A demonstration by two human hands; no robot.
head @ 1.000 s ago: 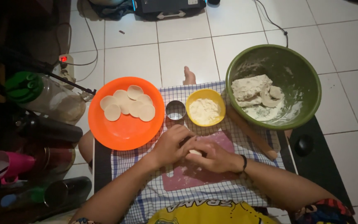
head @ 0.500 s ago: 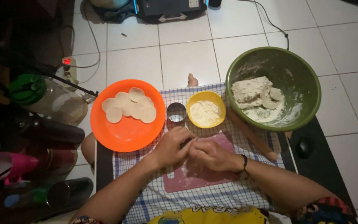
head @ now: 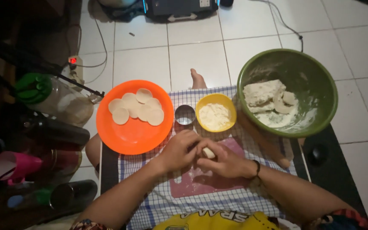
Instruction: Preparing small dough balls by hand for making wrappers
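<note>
Dough piece [head: 209,152] pinched between both hands [head: 201,155] above pink mat [head: 209,181]

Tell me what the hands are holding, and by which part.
A small pale piece of dough, pinched between the left hand and right hand above the pink board. Fingers cover most of it, so the exact grip points cannot be told.
</note>
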